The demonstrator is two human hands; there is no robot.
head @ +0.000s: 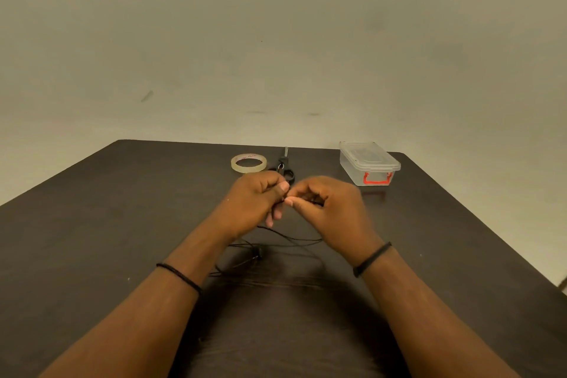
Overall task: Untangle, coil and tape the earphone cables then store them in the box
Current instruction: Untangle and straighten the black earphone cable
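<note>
1. Pinching at the middle of the frame, the left hand (254, 199) and the right hand (325, 205) meet fingertip to fingertip above the dark surface (92, 224), both with fingers curled in.
2. Each grip is closed on a thin black earphone cable (291, 238) — the short stretch between the two thumbs is mostly hidden by the fingers, so how it runs there cannot be told.
3. Below the hands the cable hangs down and spreads in loose, crossing loops on the surface between the two forearms; a small dark lump, possibly an earbud (257, 252), lies among the loops near the left wrist.
4. A dark band circles each wrist.
5. At the far edge stands a clear plastic box (368, 163) with its lid on and a red latch facing the person — well apart from the cable, to the right.
6. A roll of clear tape (248, 163) lies flat at the far middle, with black-handled scissors (283, 167) just beside it, partly hidden behind the left hand.
</note>
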